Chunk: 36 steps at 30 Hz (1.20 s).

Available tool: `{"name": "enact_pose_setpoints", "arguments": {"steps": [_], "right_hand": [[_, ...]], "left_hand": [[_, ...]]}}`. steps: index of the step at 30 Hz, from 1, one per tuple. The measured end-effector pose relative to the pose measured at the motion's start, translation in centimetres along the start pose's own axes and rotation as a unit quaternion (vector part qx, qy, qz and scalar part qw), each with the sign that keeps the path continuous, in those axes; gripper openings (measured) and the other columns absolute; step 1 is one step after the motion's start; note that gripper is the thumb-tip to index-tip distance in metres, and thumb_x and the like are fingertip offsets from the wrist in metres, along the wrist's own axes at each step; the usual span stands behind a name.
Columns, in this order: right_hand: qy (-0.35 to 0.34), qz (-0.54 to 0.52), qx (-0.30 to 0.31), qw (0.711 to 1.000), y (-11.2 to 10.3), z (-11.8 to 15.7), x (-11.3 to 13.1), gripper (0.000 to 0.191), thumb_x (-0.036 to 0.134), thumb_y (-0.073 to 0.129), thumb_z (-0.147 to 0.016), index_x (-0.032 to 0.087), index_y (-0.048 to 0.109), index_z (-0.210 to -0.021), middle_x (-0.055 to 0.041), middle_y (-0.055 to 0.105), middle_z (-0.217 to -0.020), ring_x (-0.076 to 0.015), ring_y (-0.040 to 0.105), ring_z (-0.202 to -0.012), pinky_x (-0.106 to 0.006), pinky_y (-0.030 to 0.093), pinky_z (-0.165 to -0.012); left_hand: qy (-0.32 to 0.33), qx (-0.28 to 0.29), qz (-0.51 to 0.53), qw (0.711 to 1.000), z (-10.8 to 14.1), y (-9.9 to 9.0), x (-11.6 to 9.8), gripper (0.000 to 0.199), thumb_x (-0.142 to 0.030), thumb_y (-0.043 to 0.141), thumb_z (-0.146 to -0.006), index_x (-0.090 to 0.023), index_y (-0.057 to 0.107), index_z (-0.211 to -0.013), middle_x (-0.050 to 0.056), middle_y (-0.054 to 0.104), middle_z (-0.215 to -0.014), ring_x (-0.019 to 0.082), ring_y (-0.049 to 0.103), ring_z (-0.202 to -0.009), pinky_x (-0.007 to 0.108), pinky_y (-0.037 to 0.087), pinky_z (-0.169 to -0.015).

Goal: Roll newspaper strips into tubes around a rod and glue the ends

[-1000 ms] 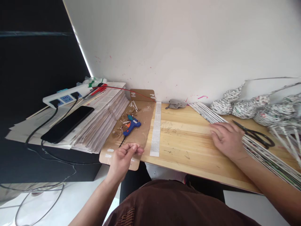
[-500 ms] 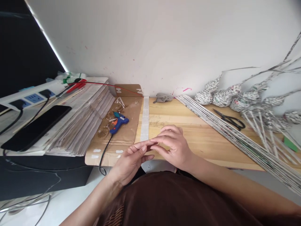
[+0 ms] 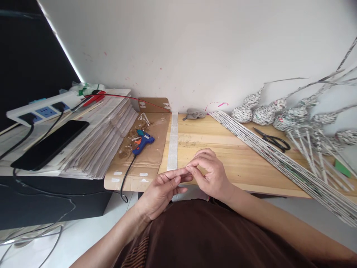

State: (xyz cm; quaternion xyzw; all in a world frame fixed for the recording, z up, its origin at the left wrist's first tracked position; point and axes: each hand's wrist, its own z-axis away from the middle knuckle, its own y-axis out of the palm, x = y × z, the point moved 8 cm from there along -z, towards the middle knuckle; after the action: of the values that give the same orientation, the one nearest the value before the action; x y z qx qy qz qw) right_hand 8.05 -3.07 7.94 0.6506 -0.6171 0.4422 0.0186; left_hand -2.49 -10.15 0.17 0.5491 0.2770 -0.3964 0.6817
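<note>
My left hand [image 3: 164, 189] is palm up in front of my body, its fingers loosely stretched out and apart, the thumb lying beside the index finger. At its index fingertip, my right hand [image 3: 209, 169] closes thumb and index finger in a pinch. Whatever may be between those fingertips is too small to make out. Beneath and beyond both hands is the wooden tabletop [image 3: 192, 143], with a flat strip of printed paper [image 3: 173, 143] lying along it, just past the left fingers.
At left, a blue glue gun [image 3: 143, 143] lies on cardboard [image 3: 156, 160] beside stacked newspaper [image 3: 97, 149], a phone [image 3: 51, 145] and a power strip [image 3: 44, 109]. Rolled paper sticks [image 3: 267, 160], scissors [image 3: 272, 139] and woven paper gourds [image 3: 242, 113] lie right. A grey rag [image 3: 194, 114] is by the wall.
Both hands have shifted slightly right in view. My right thumb and index finger have closed into a pinch at the left index fingertip. The camera view has moved a little.
</note>
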Motion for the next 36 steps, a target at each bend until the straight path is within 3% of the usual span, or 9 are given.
{"name": "enact_pose_setpoints", "arguments": {"steps": [5, 9, 13, 16, 21, 27, 32, 36], "right_hand": [[0.047, -0.01, 0.03, 0.998, 0.4, 0.0, -0.9, 0.012, 0.019, 0.057, -0.085, 0.02, 0.058, -0.073, -0.0026, 0.06, -0.071, -0.018, 0.053, -0.078, -0.035, 0.044, -0.077], [0.082, -0.026, 0.055, 0.995, 0.5, 0.7, -1.6, 0.012, 0.02, 0.052, -0.088, 0.019, 0.054, -0.076, -0.0032, 0.058, -0.076, -0.0169, 0.052, -0.079, -0.032, 0.043, -0.074], [0.093, -0.043, 0.113, 0.988, 1.0, 1.8, -1.3, 0.015, 0.022, 0.044, -0.092, 0.019, 0.05, -0.079, -0.002, 0.053, -0.074, -0.0149, 0.049, -0.074, -0.029, 0.041, -0.07], [0.092, -0.036, 0.162, 0.982, 1.7, 2.6, -0.9, 0.025, 0.022, 0.041, -0.094, 0.019, 0.045, -0.07, 0.0003, 0.048, -0.066, -0.0129, 0.045, -0.065, -0.027, 0.038, -0.063], [0.074, -0.021, 0.205, 0.976, 2.9, 3.5, -0.6, 0.035, 0.029, 0.052, -0.089, 0.018, 0.041, -0.057, 0.0031, 0.044, -0.055, -0.01, 0.041, -0.055, -0.025, 0.035, -0.056], [0.074, -0.055, 0.112, 0.989, 1.5, 2.3, -0.1, 0.005, 0.022, 0.059, -0.085, 0.02, 0.064, -0.085, -0.0014, 0.065, -0.078, -0.013, 0.057, -0.071, -0.027, 0.046, -0.066], [-0.052, 0.022, 0.043, 0.997, 0.2, 0.8, 2.0, 0.018, 0.016, 0.059, -0.086, 0.023, 0.066, -0.1, -0.0035, 0.068, -0.087, -0.0173, 0.058, -0.082, -0.034, 0.047, -0.078], [-0.101, 0.102, 0.063, 0.988, 0.9, 0.7, 2.4, 0.017, 0.015, 0.056, -0.086, 0.021, 0.066, -0.098, -0.005, 0.068, -0.085, -0.0198, 0.056, -0.081, -0.039, 0.045, -0.077]], "left_hand": [[0.011, -0.005, -0.049, 0.999, 0.4, -0.2, -0.1, 0.03, -0.024, 0.064, -0.082, -0.019, 0.068, -0.111, 0.013, 0.063, -0.12, 0.026, 0.056, -0.114, 0.029, 0.049, -0.08], [0.021, -0.019, -0.03, 0.999, 0.5, -0.7, -0.3, 0.032, -0.023, 0.063, -0.082, -0.019, 0.066, -0.113, 0.012, 0.061, -0.124, 0.023, 0.057, -0.11, 0.028, 0.049, -0.079], [0.027, -0.063, 0.009, 0.998, 0.3, -1.7, -0.3, 0.021, -0.022, 0.067, -0.079, -0.017, 0.069, -0.099, 0.007, 0.068, -0.095, 0.015, 0.062, -0.089, 0.023, 0.048, -0.07], [0.036, -0.071, 0.011, 0.997, 0.1, -2.0, -0.3, 0.01, -0.025, 0.068, -0.078, -0.016, 0.066, -0.079, 0.002, 0.062, -0.073, 0.009, 0.056, -0.07, 0.019, 0.042, -0.059], [0.033, -0.09, -0.01, 0.995, 0.0, -2.4, -0.1, 0.019, -0.031, 0.066, -0.079, -0.015, 0.063, -0.071, 0.0, 0.057, -0.066, 0.008, 0.05, -0.061, 0.02, 0.037, -0.054], [0.049, -0.113, -0.034, 0.992, 0.0, -2.4, -0.4, 0.021, -0.035, 0.065, -0.079, -0.015, 0.069, -0.078, 0.005, 0.065, -0.075, 0.012, 0.056, -0.07, 0.022, 0.04, -0.06], [0.06, -0.089, -0.051, 0.993, 0.0, -1.6, -0.4, 0.023, -0.033, 0.062, -0.083, -0.016, 0.072, -0.095, 0.01, 0.07, -0.093, 0.018, 0.061, -0.087, 0.026, 0.046, -0.071], [0.066, -0.075, -0.061, 0.993, 0.1, -1.4, -0.4, 0.025, -0.031, 0.061, -0.083, -0.018, 0.071, -0.102, 0.012, 0.069, -0.105, 0.022, 0.061, -0.098, 0.029, 0.048, -0.075]]}}
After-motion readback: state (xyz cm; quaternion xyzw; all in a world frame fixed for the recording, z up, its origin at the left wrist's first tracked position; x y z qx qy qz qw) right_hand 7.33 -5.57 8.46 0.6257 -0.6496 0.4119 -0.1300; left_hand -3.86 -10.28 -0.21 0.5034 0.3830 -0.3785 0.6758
